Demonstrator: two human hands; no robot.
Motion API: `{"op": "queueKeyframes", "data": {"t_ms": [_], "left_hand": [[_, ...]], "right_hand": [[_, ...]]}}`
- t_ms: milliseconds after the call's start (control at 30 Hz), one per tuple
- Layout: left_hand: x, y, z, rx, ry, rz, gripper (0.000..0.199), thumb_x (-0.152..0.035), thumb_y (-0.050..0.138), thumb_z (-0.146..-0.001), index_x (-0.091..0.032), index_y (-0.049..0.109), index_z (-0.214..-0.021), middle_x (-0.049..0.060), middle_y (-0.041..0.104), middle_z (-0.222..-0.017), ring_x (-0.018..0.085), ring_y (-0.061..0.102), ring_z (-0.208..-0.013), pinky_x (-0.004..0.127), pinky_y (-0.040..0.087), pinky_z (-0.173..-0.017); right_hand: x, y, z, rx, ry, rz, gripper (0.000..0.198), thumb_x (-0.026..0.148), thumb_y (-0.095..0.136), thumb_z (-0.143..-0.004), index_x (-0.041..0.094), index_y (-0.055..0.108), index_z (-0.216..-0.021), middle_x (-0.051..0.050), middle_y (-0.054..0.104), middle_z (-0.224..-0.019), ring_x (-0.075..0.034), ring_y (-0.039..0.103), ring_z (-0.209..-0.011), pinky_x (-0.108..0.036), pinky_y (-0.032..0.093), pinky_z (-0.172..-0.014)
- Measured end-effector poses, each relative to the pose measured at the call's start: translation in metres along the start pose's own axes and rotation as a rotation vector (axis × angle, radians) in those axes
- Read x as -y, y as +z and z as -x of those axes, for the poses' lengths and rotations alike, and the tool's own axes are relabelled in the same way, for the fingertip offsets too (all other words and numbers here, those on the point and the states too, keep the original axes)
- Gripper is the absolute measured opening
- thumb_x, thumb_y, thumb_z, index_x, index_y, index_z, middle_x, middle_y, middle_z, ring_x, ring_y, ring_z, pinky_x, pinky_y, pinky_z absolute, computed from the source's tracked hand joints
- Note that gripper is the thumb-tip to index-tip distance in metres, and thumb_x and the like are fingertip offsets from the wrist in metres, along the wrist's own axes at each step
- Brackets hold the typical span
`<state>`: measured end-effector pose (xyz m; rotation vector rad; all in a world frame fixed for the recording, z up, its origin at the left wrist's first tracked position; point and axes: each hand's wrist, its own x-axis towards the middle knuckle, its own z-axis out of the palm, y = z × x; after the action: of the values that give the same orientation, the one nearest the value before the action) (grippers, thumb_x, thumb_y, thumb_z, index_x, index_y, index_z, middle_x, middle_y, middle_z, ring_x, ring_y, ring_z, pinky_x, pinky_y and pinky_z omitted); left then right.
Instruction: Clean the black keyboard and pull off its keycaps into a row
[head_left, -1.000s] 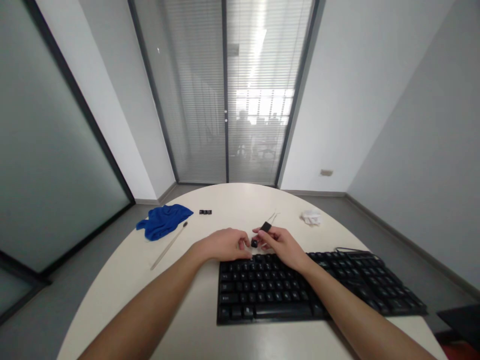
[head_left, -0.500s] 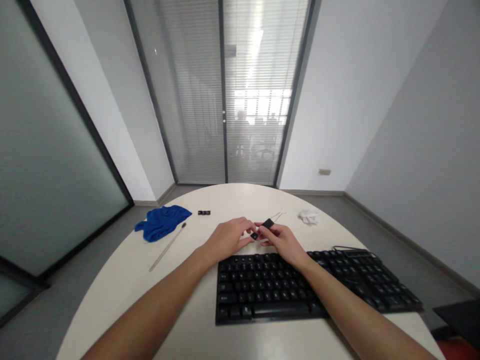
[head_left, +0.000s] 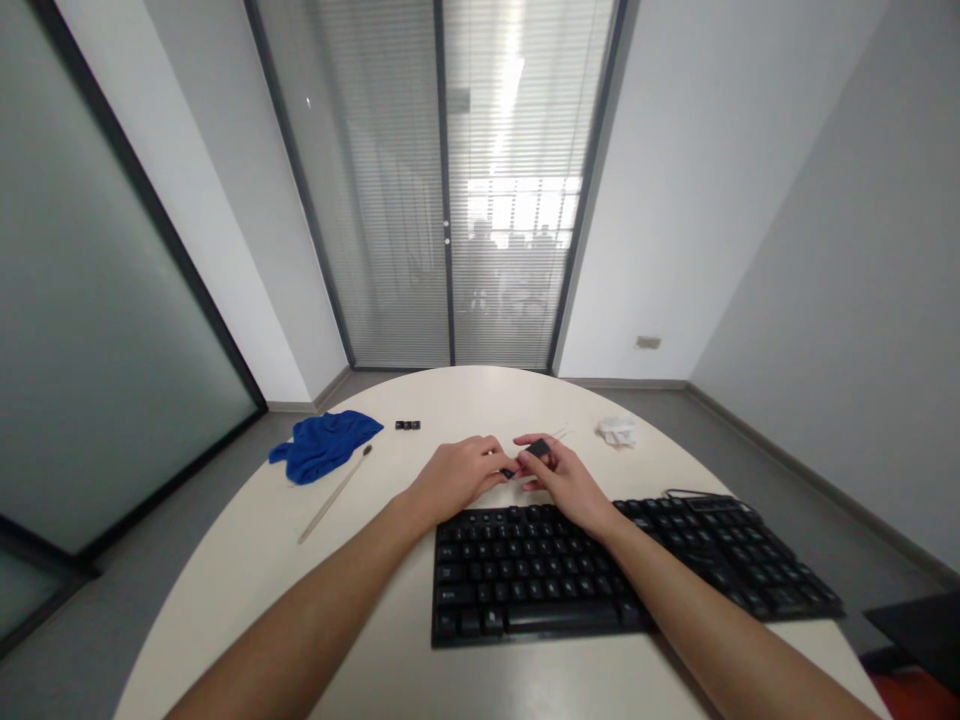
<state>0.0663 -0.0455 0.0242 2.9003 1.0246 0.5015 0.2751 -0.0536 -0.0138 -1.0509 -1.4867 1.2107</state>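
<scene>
Just beyond the black keyboard (head_left: 540, 565), my two hands meet over the table. My left hand (head_left: 461, 475) is closed, its fingertips pinching a small black keycap (head_left: 508, 473) that is mostly covered by the fingers. My right hand (head_left: 564, 487) holds a keycap puller (head_left: 538, 448) by its black handle, with the thin wire ends pointing away to the upper right. The right thumb and fingers also come up against the keycap, and I cannot tell how firmly. Three loose keycaps (head_left: 407, 425) sit in a row farther back.
On the left lies a crumpled blue cloth (head_left: 326, 445), with a thin-handled brush (head_left: 335, 495) beside it. A crumpled white tissue (head_left: 617, 431) is at the back right. The round table's edge (head_left: 480, 368) curves around at the back, before glass doors with blinds.
My left fingers have closed further over the keycap, so less of it shows. The puller has tilted slightly in my right hand, and its wires look shorter.
</scene>
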Motion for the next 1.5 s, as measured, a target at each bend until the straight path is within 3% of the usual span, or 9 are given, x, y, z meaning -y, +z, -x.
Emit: {"op": "queueKeyframes", "data": {"t_ms": [400, 567, 700, 833, 900, 1133, 1500], "left_hand": [[0.002, 0.000, 0.001, -0.018, 0.085, 0.060, 0.024, -0.035, 0.048, -0.102, -0.028, 0.066, -0.116, 0.002, 0.066, -0.113, 0.017, 0.061, -0.105, 0.026, 0.047, -0.088], [0.016, -0.004, 0.000, -0.252, -0.151, 0.108, 0.022, -0.033, 0.052, -0.100, -0.027, 0.066, -0.115, 0.003, 0.066, -0.113, 0.017, 0.061, -0.103, 0.028, 0.048, -0.091], [0.046, -0.010, 0.003, -0.416, -0.353, 0.116, 0.018, -0.031, 0.056, -0.097, -0.025, 0.066, -0.111, 0.002, 0.066, -0.111, 0.016, 0.063, -0.092, 0.027, 0.049, -0.083], [0.079, -0.008, 0.005, -0.484, -0.453, 0.012, 0.017, -0.030, 0.057, -0.096, -0.024, 0.066, -0.109, 0.003, 0.068, -0.107, 0.019, 0.061, -0.097, 0.029, 0.048, -0.082], [0.093, 0.000, 0.007, -0.475, -0.492, -0.053, 0.016, -0.029, 0.057, -0.095, -0.023, 0.067, -0.107, 0.004, 0.068, -0.107, 0.022, 0.059, -0.102, 0.032, 0.046, -0.087], [0.119, 0.030, 0.015, -0.269, -0.534, -0.157, 0.017, -0.025, 0.059, -0.092, -0.024, 0.071, -0.104, 0.006, 0.071, -0.109, 0.027, 0.056, -0.108, 0.038, 0.043, -0.095], [0.129, 0.039, 0.016, -0.270, -0.548, -0.156, 0.015, -0.023, 0.062, -0.089, -0.023, 0.073, -0.099, 0.007, 0.072, -0.108, 0.028, 0.055, -0.112, 0.039, 0.044, -0.096]], "right_hand": [[-0.002, 0.002, -0.001, -0.032, -0.009, -0.011, 0.044, 0.060, 0.069, -0.079, 0.023, 0.056, -0.099, 0.001, 0.065, -0.078, -0.018, 0.066, -0.076, -0.038, 0.060, -0.078], [-0.001, 0.002, -0.002, -0.048, 0.019, 0.022, 0.047, 0.062, 0.067, -0.079, 0.022, 0.058, -0.102, -0.003, 0.068, -0.082, -0.020, 0.068, -0.082, -0.036, 0.059, -0.073], [-0.001, 0.003, -0.002, -0.032, 0.026, 0.040, 0.047, 0.063, 0.065, -0.080, 0.020, 0.059, -0.099, -0.004, 0.066, -0.082, -0.020, 0.068, -0.082, -0.034, 0.058, -0.070], [-0.001, 0.004, -0.002, -0.022, 0.026, 0.034, 0.047, 0.063, 0.065, -0.081, 0.020, 0.059, -0.097, -0.003, 0.064, -0.081, -0.019, 0.068, -0.079, -0.033, 0.059, -0.068], [-0.001, 0.004, -0.002, -0.017, 0.026, 0.039, 0.047, 0.064, 0.065, -0.081, 0.020, 0.059, -0.096, -0.002, 0.064, -0.080, -0.018, 0.068, -0.078, -0.033, 0.059, -0.067], [0.000, 0.005, -0.001, -0.003, 0.022, 0.063, 0.046, 0.063, 0.064, -0.082, 0.020, 0.060, -0.097, -0.003, 0.065, -0.080, -0.019, 0.068, -0.079, -0.032, 0.059, -0.066], [-0.001, 0.004, 0.000, 0.022, 0.033, 0.071, 0.042, 0.060, 0.063, -0.085, 0.019, 0.060, -0.097, -0.002, 0.066, -0.078, -0.017, 0.068, -0.074, -0.030, 0.056, -0.065]]}}
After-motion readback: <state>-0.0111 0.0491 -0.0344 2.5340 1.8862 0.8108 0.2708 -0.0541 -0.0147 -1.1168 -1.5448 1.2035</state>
